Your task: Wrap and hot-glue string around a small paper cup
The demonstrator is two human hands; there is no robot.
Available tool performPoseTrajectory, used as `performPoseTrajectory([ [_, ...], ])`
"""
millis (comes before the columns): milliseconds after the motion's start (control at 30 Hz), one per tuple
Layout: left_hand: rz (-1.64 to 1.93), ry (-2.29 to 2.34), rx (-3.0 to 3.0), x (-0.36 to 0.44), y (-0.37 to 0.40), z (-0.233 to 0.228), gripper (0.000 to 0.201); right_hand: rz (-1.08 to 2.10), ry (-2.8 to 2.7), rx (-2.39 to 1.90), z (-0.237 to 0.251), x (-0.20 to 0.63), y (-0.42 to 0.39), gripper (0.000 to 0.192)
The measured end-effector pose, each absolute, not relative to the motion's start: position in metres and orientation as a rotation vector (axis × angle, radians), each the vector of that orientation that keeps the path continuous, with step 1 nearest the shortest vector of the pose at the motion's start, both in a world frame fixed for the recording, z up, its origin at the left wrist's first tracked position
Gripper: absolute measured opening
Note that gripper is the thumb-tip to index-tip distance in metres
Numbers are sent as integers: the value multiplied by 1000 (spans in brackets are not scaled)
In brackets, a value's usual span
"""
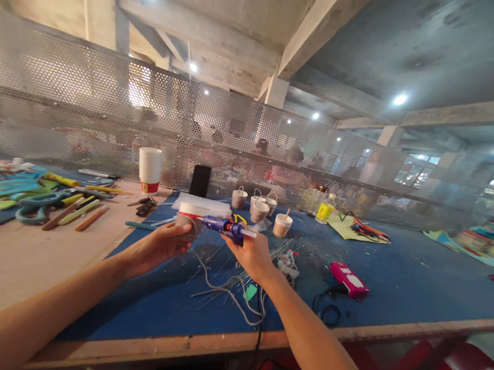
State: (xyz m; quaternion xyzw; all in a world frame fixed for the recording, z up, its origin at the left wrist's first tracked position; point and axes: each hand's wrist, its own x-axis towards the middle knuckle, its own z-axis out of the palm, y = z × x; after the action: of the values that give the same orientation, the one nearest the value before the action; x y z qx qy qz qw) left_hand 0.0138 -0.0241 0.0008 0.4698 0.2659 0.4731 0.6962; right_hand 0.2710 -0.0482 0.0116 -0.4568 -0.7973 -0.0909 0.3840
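1. Head view, nearest first: my right hand (pixel 252 254) is wrapped around the grip of a blue glue gun (pixel 223 225), with its nozzle pointing left at the paper cup (pixel 187 221) that my left hand (pixel 165 241) is cupping from below, over the blue table (pixel 398 278).
2. Handling guess: the cup looks thin and light, so it should crush easily. I'd keep the fingers low around the wall and not squeeze. The gun is rigid plastic, probably hot at the tip, so handle only.
3. Its grey cord (pixel 232 295) trails toward the table edge and could snag.
4. Further out sit a pink tool (pixel 349 279), small finished cups (pixel 260 209) and a white cup stack (pixel 149 169).
5. Writing: there's a yellow label on a bottle (pixel 325 210), but it's too small to read. No brands I can make out.
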Motion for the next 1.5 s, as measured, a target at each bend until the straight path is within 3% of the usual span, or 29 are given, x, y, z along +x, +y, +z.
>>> performPoseTrajectory([
  [367, 1051, 592, 1020, 12, -23, 0, 28, -174, -2026, -1159, 14, 272, -49, 36],
  [567, 1050, 575, 993, 10, -22, -1, 20, -126, -1987, -1143, 14, 271, -49, 33],
  [833, 1069, 587, 958, 9, -23, 1, 19, 845, -1552, -993, 19, 272, -38, 40],
  [967, 1092, 631, 947, 12, -25, 4, 13, 1061, -1370, -1040, 13, 278, -26, 33],
  [1233, 1077, 599, 991, 16, -28, 6, 18, 824, -1529, -1443, -11, 292, -6, 34],
  [1500, 1073, 626, 1060, 19, -32, 8, 27, 305, -1805, -1759, -15, 298, -3, 58],
])
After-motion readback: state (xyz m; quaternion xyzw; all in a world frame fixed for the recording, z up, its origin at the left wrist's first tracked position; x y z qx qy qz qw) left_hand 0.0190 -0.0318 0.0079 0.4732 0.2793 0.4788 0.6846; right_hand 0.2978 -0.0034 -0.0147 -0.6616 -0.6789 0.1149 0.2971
